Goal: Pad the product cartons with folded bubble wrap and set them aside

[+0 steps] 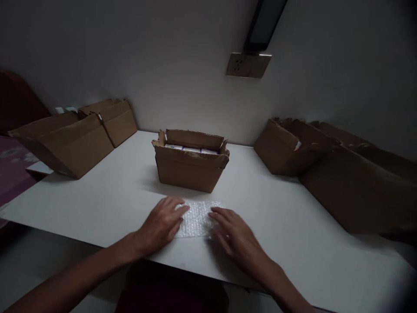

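Note:
A small sheet or pouch of clear bubble wrap lies flat on the white table in front of me. My left hand rests at its left edge, fingers bent loosely and apart over it. At the right edge is my right hand, its fingers spread and touching or just above the wrap; they are slightly blurred. Neither hand grips anything that I can see. Just beyond the wrap stands an open cardboard box with several white, purple-edged packs inside.
Two open cardboard boxes stand at the table's left. More open cartons line the right side. The white table ends close to my body. Behind it, the wall carries a socket plate and a dark-framed screen.

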Available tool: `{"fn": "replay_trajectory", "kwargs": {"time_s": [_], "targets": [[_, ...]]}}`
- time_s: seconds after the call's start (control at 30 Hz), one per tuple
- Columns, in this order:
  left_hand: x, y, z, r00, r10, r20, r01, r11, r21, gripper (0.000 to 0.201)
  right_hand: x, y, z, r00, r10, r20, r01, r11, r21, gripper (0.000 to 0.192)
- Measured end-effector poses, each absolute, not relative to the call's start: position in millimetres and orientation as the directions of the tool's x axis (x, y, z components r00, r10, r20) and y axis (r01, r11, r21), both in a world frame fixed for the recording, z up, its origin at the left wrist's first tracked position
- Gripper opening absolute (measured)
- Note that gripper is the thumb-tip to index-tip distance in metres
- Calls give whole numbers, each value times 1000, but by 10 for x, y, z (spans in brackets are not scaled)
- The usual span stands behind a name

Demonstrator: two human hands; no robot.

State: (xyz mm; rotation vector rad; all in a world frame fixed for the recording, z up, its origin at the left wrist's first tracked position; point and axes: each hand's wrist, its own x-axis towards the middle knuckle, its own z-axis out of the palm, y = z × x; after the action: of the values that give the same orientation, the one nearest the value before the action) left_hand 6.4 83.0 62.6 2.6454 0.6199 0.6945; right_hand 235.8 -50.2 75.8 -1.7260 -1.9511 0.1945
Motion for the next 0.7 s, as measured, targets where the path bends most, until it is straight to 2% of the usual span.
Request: {"fn": "replay_trajectory", "kwargs": {"time_s": [0.1, 0.17, 0.3, 0.4, 0.47, 0.53, 0.6, 0.7], "targets": [[110, 756, 478, 865, 431, 257, 325, -871, 369, 30, 2152, -228, 659, -272, 942, 197, 868, 328, -373, 43], [55, 805, 387, 857, 458, 236, 346, -851, 395, 25, 2234, -237, 530, -292, 944, 156, 885, 328, -331, 43], [-163, 950, 281, 848, 457, 267, 308, -837, 452, 26, 2810, -561, 288, -74, 961, 267, 949, 150, -278, 40], [-240, 1059, 257, 783, 545, 299, 398, -810, 431, 30, 3145, -666, 275, 70, 937, 341, 966, 22, -258, 39], [-209, 1145, 267, 715, 641, 279, 522, -755, 398, 38, 3157, -568, 335, 94, 942, 322, 967, -9, -256, 40], [-130, 1228, 297, 690, 698, 191, 594, -697, 401, 43, 3033, -373, 412, 87, 961, 263, 962, -13, -271, 41], [-37, 1283, 338, 696, 709, 109, 608, -664, 434, 36, 2858, -157, 477, 79, 978, 192, 957, -20, -290, 38], [55, 1291, 381, 711, 699, 76, 591, -652, 475, 17, 2667, 55, 514, 81, 985, 150, 936, -24, -352, 25]]}}
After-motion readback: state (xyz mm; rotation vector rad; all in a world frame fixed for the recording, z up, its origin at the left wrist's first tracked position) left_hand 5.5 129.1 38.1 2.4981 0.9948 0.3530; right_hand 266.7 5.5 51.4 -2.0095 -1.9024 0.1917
